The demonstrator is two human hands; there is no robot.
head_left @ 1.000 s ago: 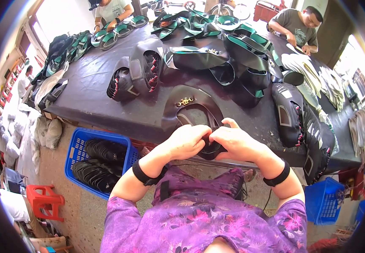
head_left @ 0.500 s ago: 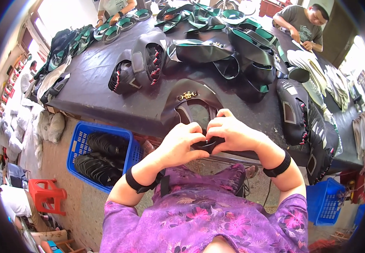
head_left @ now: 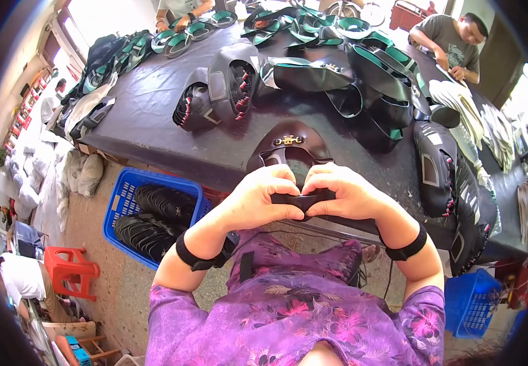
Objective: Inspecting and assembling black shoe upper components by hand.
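Observation:
A dark brown-black shoe upper [head_left: 305, 135] with a gold buckle ornament across its front lies at the near edge of the table, toe end away from me. My left hand [head_left: 270, 194] pinches the left side of its back edge, thumb below and bent fingers above. On the other side my right hand [head_left: 348, 193] grips the same back band. Both thumb tips nearly meet at the middle of the band. My fingers partly cover the opening, and what lies between the fingertips is too small to make out.
Bundled shoe uppers [head_left: 233, 85] stand beyond on the dark table [head_left: 148, 104], more [head_left: 436, 168] at right. Green-lined uppers [head_left: 313, 73] are heaped farther back. A blue basket [head_left: 110, 216] holds uppers on the floor at left, near a red stool [head_left: 72, 268]. Two co-workers stand across the table.
My hands have drawn level on the upper's back band, thumb tips closer together. The upper sits straighter, its opening more covered by my fingers. The whole view has shifted slightly.

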